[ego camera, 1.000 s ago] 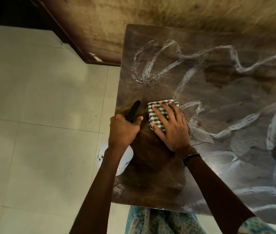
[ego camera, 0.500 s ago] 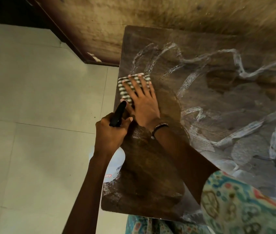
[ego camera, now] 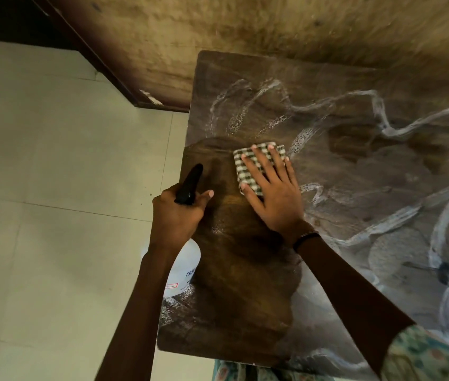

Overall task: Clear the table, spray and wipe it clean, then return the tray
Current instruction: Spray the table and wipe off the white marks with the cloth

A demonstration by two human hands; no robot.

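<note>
Checked cloth [ego camera: 256,166] lies flat under my right hand [ego camera: 272,196], fingers spread pressing it onto the wet table [ego camera: 355,174]. My left hand [ego camera: 176,215] grips the spray bottle [ego camera: 183,266] beside it. I'd best press evenly, overlapping strokes into the foam streaks [ego camera: 382,125] beyond my fingertips.

Desk [ego camera: 355,174]: dark wood top, set against a wall, streaked with white foamy trails; near-left area darker and trail-free. Cloth [ego camera: 248,167]: folded, green-and-white checked, lay flat on the desk's left part. Spray bottle [ego camera: 183,268]: white body, black nozzle, held upright just off the left edge.
</note>
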